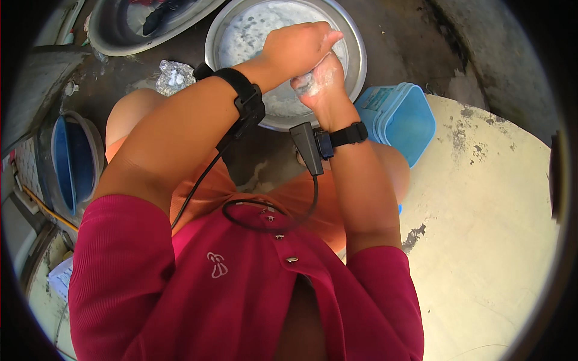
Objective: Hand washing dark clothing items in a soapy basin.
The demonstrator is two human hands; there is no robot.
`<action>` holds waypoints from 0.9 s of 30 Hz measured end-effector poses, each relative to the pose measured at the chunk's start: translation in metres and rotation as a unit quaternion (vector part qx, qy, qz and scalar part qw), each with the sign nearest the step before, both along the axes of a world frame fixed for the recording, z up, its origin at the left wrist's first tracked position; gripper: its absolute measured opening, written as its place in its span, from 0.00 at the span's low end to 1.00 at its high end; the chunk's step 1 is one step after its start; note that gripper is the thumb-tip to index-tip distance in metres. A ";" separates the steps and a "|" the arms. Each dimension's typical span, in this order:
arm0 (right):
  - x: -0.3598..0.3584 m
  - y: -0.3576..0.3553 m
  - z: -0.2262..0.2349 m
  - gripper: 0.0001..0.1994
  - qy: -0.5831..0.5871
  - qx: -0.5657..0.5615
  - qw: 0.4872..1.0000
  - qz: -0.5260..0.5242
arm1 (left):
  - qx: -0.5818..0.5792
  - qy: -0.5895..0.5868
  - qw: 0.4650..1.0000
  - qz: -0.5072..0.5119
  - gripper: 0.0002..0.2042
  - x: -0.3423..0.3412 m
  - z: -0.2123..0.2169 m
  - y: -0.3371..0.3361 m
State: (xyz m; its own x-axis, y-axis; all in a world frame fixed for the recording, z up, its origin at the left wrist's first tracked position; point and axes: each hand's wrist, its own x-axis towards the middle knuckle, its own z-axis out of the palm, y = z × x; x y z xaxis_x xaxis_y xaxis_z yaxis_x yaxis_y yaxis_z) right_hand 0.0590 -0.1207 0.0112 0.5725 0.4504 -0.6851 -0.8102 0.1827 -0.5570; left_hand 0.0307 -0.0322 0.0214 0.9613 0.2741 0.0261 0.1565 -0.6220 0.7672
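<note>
My left hand [301,47] is closed in a fist above a wide metal basin [360,66] of foamy water. Just below and touching it, my right hand [326,79] is closed too, with suds over the palm and heel. A small whitish, greyish patch shows at the right palm; whether it is cloth or only foam I cannot make out. Whatever lies between the two hands is hidden by the fingers. Black straps with small devices sit on both wrists.
A second metal basin [114,45] holding dark cloth stands at the upper left. A crumpled clear plastic bag [175,78] lies near my left knee. Right of the foamy basin is a light-blue bucket [410,123], beside a worn cream surface [481,198]. A blue tub [69,162] stands far left.
</note>
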 end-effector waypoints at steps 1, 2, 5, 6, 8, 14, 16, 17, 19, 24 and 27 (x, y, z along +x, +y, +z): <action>-0.001 0.003 0.000 0.16 -0.024 -0.068 0.994 0.080 | -0.044 0.118 0.992 0.016 0.20 0.001 0.003 0.007; -0.001 0.003 0.000 0.16 -0.024 -0.067 0.994 0.081 | -0.035 0.065 0.997 0.037 0.21 0.001 0.000 0.005; 0.008 -0.007 0.006 0.16 0.003 0.072 0.997 -0.020 | 0.005 -0.019 1.000 -0.021 0.21 -0.002 0.001 -0.015; 0.021 -0.023 -0.004 0.15 0.004 0.052 0.998 0.028 | 0.000 -0.054 0.998 -0.041 0.21 -0.007 0.001 -0.029; 0.010 -0.018 0.003 0.15 0.021 0.080 0.997 0.008 | 0.003 -0.048 0.998 -0.050 0.21 -0.009 -0.003 -0.023; 0.010 -0.014 0.000 0.11 -0.071 0.021 0.988 0.139 | 0.022 0.026 0.999 0.012 0.18 0.004 -0.001 0.007; 0.010 -0.011 0.001 0.11 -0.048 0.034 0.997 0.055 | -0.011 -0.014 1.000 -0.016 0.14 0.000 0.002 -0.004; 0.010 -0.009 0.003 0.11 -0.025 0.046 0.998 -0.030 | -0.045 -0.054 0.997 -0.045 0.11 -0.002 0.003 -0.010; 0.015 -0.018 -0.005 0.10 -0.003 0.124 0.992 -0.022 | -0.078 -0.095 0.990 -0.075 0.10 -0.002 0.003 -0.012; 0.008 -0.013 0.021 0.15 -0.035 0.115 0.993 0.009 | 0.024 -0.263 0.961 -0.089 0.15 -0.002 -0.012 0.003; 0.013 -0.019 0.021 0.17 -0.193 0.058 0.977 0.067 | 0.036 -0.275 0.953 -0.122 0.14 -0.010 -0.015 -0.008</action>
State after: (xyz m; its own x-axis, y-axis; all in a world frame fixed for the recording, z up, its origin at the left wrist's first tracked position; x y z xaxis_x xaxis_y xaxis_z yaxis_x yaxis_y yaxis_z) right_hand 0.0723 -0.1402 0.0327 0.7090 0.6003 -0.3699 -0.5645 0.1688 -0.8080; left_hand 0.0210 -0.0398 0.0066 0.8318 0.0222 0.5546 -0.4135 -0.6419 0.6457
